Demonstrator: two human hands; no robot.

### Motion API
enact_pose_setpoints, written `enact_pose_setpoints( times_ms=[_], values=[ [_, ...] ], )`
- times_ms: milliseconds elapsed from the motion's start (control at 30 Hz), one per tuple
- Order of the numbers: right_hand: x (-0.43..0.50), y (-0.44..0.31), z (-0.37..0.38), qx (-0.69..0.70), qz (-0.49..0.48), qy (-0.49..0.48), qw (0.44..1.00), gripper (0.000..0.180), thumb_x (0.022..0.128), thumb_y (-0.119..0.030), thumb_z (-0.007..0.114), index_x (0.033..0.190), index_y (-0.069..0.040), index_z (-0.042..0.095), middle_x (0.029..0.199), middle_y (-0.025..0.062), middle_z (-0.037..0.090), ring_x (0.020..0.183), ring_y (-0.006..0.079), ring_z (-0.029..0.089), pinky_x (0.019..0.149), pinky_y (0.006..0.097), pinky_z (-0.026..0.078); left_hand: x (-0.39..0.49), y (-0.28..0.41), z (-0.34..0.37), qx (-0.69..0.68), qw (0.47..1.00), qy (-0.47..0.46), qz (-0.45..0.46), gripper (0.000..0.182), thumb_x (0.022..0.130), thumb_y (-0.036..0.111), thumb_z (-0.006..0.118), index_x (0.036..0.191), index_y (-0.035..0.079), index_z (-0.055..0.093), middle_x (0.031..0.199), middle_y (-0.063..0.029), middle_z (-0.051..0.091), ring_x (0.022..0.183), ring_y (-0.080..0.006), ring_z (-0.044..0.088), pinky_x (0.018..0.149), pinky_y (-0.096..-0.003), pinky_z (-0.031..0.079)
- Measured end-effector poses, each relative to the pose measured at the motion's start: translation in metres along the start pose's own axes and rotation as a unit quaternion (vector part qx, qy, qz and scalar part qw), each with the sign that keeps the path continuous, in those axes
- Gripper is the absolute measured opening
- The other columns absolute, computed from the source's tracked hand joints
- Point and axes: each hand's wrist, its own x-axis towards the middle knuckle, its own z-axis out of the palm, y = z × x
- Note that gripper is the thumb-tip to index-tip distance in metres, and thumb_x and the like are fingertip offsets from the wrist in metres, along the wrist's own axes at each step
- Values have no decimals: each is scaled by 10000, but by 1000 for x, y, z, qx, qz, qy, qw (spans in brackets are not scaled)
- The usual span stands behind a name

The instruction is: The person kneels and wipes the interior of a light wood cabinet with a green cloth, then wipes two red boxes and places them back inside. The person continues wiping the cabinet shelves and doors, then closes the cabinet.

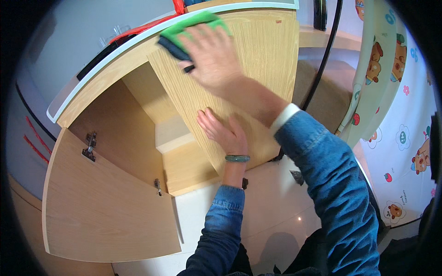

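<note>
My right hand (210,55) presses a folded cloth (172,32), green on one face and dark on the other, against the top of a closed light-wood cabinet door (262,62). Motion blurs the hand and cloth a little. Below it, my left hand (224,132) lies on the same door near its left edge, holding nothing, with a bangle (237,158) at the wrist. To the left, the other cabinet door (110,207) hangs open, with metal hinges (89,146) on its inner face. Between the doors, the cabinet's inside shows a raised step (176,134).
A pale-edged countertop (114,51) runs above the doors, bearing a red plastic bag (148,26), a black flat object (100,62) and clear glasses (115,34). At right, a black pole (323,58) stands near a bear-printed cloth (402,138). Tiled floor (276,203) lies below.
</note>
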Motion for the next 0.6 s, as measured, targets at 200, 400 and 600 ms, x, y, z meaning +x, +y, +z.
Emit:
enact_pose_setpoints(
  times_ms=[200, 400, 600],
  values=[
    [-3, -20, 12, -16, -125, -16, 992, 556, 899, -466, 527, 1360, -159, 485, 1457, 83, 410, 1377, 268, 322, 1133, 500, 209, 7, -2, -7, 7, 1000, 12, 5, 667, 927, 277, 493, 1465, -6, 220, 1538, -271, 150, 1428, -452, 110, 1111, -582, 143],
    [-30, 46, 4, 20, -21, 39, 999, 543, 889, -397, 564, 1363, -146, 479, 1454, 145, 386, 1371, 345, 304, 1131, 524, 205, 7, -3, -6, 30, 999, 12, 1, 657, 915, 278, 500, 1455, 1, 248, 1538, -263, 160, 1424, -458, 114, 1107, -583, 148],
    [-53, 115, -7, -38, 133, 118, 983, 580, 900, -323, 540, 1393, -52, 399, 1466, 242, 311, 1365, 428, 263, 1117, 535, 204, 6, -3, -2, 55, 998, 8, 18, 658, 883, 199, 547, 1444, -2, 266, 1512, -295, 183, 1408, -469, 144, 1128, -558, 139]
  ],
)
